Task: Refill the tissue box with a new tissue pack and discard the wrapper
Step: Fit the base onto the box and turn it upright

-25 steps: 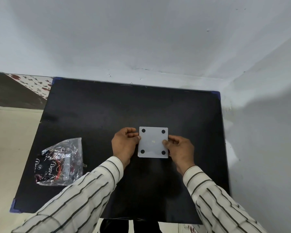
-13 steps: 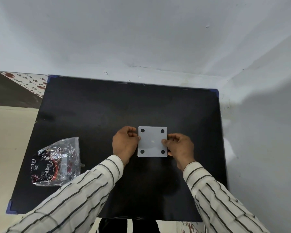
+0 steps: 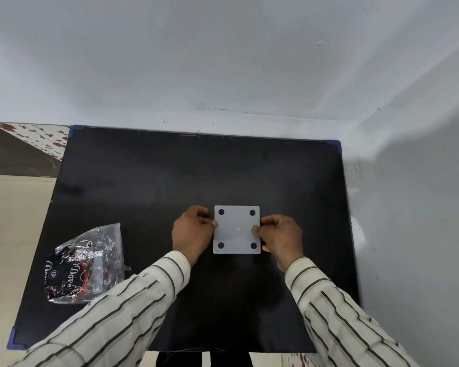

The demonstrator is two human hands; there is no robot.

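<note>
A square pale-grey tissue box (image 3: pixel 236 229) shows its flat face with a black round foot at each corner, near the middle of the black table (image 3: pixel 149 181). My left hand (image 3: pixel 192 234) grips its left edge and my right hand (image 3: pixel 281 238) grips its right edge, thumbs resting on the grey face. Whatever lies beneath that face is hidden. A crumpled clear plastic wrapper (image 3: pixel 84 266) with black and red print lies at the table's left front, apart from both hands.
White walls close in behind the table and along its right side. A floral-patterned surface (image 3: pixel 37 136) shows past the far left corner, and beige floor (image 3: pixel 8 234) lies to the left. Blue tape marks the table corners.
Both hands keep hold of the box's sides with hardly any movement. The view has shifted slightly, and the wrapper has stayed in place.
</note>
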